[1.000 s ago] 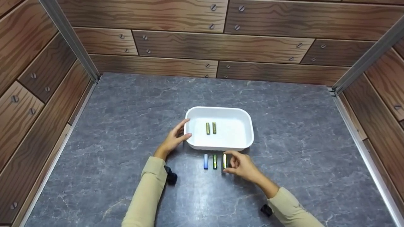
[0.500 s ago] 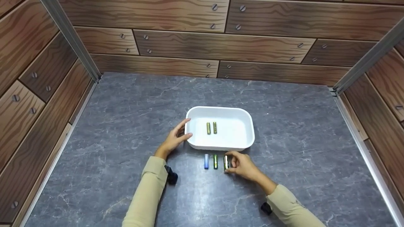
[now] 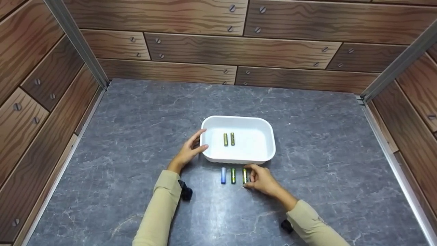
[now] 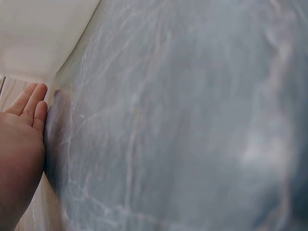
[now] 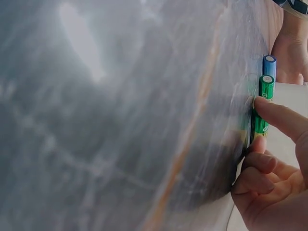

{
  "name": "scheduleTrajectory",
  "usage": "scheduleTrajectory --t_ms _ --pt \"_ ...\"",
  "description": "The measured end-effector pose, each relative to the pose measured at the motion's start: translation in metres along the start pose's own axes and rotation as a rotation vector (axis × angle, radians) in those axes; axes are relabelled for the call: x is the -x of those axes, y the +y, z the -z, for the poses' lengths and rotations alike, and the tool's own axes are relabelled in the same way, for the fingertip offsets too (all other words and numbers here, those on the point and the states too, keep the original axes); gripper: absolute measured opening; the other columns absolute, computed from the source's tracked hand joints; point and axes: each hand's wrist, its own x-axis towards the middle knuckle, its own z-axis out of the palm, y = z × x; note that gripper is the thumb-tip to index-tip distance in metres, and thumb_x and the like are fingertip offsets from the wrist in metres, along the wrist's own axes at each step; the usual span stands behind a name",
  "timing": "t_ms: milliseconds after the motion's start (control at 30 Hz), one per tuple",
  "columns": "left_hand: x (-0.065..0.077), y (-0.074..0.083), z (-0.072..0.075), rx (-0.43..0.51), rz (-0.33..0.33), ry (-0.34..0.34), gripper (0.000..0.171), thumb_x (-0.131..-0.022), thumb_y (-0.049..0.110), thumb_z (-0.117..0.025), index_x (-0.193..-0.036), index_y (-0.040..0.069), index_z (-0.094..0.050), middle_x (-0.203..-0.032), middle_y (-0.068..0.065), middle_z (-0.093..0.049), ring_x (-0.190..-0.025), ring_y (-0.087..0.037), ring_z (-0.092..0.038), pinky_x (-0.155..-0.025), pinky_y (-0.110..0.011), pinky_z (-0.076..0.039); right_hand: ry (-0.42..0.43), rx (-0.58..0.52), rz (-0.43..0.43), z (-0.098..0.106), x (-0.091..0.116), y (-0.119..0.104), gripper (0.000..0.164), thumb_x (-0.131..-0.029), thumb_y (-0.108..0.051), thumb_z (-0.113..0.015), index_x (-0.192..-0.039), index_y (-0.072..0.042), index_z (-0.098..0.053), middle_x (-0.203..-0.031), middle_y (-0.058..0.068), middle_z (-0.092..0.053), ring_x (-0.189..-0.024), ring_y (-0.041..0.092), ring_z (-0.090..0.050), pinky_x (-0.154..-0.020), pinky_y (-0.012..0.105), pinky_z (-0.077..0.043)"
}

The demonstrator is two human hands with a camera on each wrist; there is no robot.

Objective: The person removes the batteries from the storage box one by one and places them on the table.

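The right hand [image 3: 262, 179] pinches a green-and-gold battery [image 3: 244, 175] by its 2 ends, just in front of the white tray [image 3: 239, 160] and beside the green battery [image 3: 233, 176]; the left hand [image 3: 186, 152] holds the tray's left end, where a light, steady hold should do; pressing squarely on both ends should stop the barrel twisting free; its long axis runs near to far, parallel to its neighbour, across the tray's length; which pole points away cannot be told.
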Motion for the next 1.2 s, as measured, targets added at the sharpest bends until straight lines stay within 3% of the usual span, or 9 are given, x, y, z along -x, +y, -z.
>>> scheduleTrajectory --t_ms 233,600,833,1200 --pt "0.0 0.001 -0.001 0.006 -0.006 -0.002 0.067 -0.092 0.008 -0.064 -0.151 0.006 -0.031 -0.15 -0.026 -0.041 -0.138 -0.04 -0.042 -0.114 -0.046 -0.039 0.008 -0.006 0.006 0.001 0.001 0.0 0.058 -0.068 -0.002 -0.083 -0.118 0.01 -0.056 -0.065 0.013 -0.06 -0.05 -0.005 -0.041 -0.045 0.014 -0.038" --pt "0.0 0.001 -0.001 0.009 0.014 -0.008 0.067 -0.093 0.011 -0.063 -0.151 0.008 -0.031 -0.152 -0.023 -0.038 -0.141 -0.038 -0.039 -0.117 -0.047 -0.035 0.005 -0.003 0.008 0.003 0.003 -0.004 0.059 -0.069 -0.005 -0.084 -0.119 0.008 -0.056 -0.066 0.012 -0.06 -0.049 -0.005 -0.04 -0.045 0.014 -0.038" --pt "-0.001 0.0 -0.001 0.019 -0.004 0.001 0.066 -0.092 0.005 -0.062 -0.151 0.006 -0.031 -0.15 -0.025 -0.041 -0.139 -0.04 -0.041 -0.117 -0.048 -0.034 0.012 -0.011 0.044 0.008 0.004 -0.015 0.056 -0.071 -0.004 -0.082 -0.119 0.008 -0.056 -0.066 0.013 -0.06 -0.049 -0.005 -0.039 -0.045 0.013 -0.036" --pt "0.0 0.0 0.0 0.003 -0.006 0.004 0.066 -0.092 0.009 -0.064 -0.15 0.007 -0.032 -0.15 -0.025 -0.041 -0.138 -0.04 -0.042 -0.117 -0.047 -0.035 0.01 0.005 0.116 0.019 0.003 -0.037 0.049 -0.073 -0.005 -0.081 -0.115 0.008 -0.06 -0.066 0.012 -0.058 -0.054 -0.006 -0.039 -0.05 0.014 -0.036"
